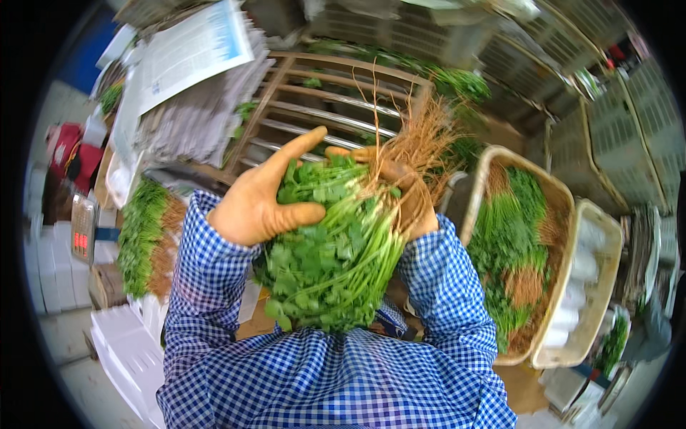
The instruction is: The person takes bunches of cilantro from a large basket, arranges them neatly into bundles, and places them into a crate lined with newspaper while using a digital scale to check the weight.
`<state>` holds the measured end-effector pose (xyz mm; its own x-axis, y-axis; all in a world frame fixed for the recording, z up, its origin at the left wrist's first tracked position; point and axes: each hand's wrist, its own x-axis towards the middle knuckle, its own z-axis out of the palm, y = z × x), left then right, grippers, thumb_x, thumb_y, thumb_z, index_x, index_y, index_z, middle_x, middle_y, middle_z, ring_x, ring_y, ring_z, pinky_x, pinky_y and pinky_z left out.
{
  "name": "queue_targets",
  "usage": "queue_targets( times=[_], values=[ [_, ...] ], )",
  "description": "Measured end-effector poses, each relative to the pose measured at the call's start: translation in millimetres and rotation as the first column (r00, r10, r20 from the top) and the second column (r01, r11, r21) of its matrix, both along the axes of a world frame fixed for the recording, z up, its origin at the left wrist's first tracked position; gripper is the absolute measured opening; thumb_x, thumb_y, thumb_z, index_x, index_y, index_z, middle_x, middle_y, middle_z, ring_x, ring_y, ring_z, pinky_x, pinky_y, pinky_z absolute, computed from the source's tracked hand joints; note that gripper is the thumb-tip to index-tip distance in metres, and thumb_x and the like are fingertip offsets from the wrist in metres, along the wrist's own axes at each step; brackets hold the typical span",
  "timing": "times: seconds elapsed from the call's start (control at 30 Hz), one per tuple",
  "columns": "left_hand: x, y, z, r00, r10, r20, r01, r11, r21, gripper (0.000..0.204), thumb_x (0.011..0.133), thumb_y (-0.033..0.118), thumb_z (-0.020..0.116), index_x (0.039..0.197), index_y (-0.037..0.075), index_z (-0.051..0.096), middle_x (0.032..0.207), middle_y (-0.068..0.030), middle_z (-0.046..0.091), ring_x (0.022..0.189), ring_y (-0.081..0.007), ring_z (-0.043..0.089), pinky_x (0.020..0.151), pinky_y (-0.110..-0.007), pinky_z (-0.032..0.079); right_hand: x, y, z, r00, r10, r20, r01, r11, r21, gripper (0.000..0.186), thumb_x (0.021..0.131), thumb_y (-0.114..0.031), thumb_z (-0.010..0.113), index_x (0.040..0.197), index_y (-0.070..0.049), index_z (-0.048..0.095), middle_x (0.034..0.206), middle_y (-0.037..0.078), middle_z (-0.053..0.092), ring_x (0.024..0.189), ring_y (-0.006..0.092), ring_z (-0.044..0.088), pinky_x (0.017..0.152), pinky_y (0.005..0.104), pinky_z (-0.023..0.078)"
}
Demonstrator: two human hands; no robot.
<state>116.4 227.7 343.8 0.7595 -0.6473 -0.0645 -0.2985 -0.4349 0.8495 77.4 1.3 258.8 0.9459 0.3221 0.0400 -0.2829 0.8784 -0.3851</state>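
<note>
A large bunch of coriander [332, 243], leaves toward me and long brown roots [425, 146] pointing up and to the right, is held up before my chest. My right hand [407, 193] is closed around the stems close to the roots, and part of it is hidden behind them. On the other side, my left hand [268, 196] is open, thumb and index finger spread wide. Its thumb lies against the leaves; the other fingers are hidden behind the bunch. Beyond both hands is a slatted rack [286, 75] with stray green leaves on it.
A tan crate [477, 193] of rooted coriander stands at right, beside another crate [613, 250] holding white rolls. Stacked newspapers [193, 118] lie at far left. Near them are more coriander [139, 239] and a scale with a red display [82, 227]. Large crates [500, 61] line the back.
</note>
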Motion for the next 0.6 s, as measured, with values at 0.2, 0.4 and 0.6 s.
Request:
queue_targets(
  times=[0.2, 0.4, 0.6],
  values=[
    [37, 39, -52, 0.945, 0.300, 0.126, -0.325, 0.848, 0.419, 0.092, 0.092, 0.062, 0.061, 0.159, 0.010, 0.026, 0.159, -0.0231, 0.036, 0.146, -0.0398, 0.036, 0.121, -0.046, 0.031, 107, 7, -40, 0.926, -0.234, -0.296, -0.050, 0.700, -0.712, 0.040, 0.100, -0.020, 0.063, 0.134, 0.000, 0.060, 0.137, 0.016, 0.062, 0.119, 0.0260, 0.063, 0.098, 0.0352, 0.056],
    [35, 32, -171, 0.947, 0.249, 0.203, -0.320, 0.784, 0.531, 0.102, 0.089, 0.068, 0.058, 0.162, 0.009, 0.017, 0.164, -0.0223, 0.027, 0.152, -0.0387, 0.025, 0.126, -0.047, 0.020, 91, -48, -142, 0.983, -0.130, 0.126, 0.102, -0.178, -0.979, 0.051, 0.104, -0.004, 0.049, 0.153, -0.003, 0.038, 0.154, 0.016, 0.046, 0.137, 0.0270, 0.050, 0.114, 0.0330, 0.044],
    [46, 52, -125, 0.876, 0.355, 0.328, -0.446, 0.854, 0.268, 0.091, 0.091, 0.070, 0.055, 0.155, 0.008, 0.037, 0.157, -0.0229, 0.039, 0.147, -0.0418, 0.034, 0.122, -0.052, 0.028, 54, -43, -68, 0.764, -0.596, 0.247, 0.329, 0.031, -0.944, 0.048, 0.103, -0.019, 0.061, 0.146, -0.002, 0.048, 0.141, 0.021, 0.057, 0.126, 0.0279, 0.060, 0.105, 0.0356, 0.050]
  ],
)
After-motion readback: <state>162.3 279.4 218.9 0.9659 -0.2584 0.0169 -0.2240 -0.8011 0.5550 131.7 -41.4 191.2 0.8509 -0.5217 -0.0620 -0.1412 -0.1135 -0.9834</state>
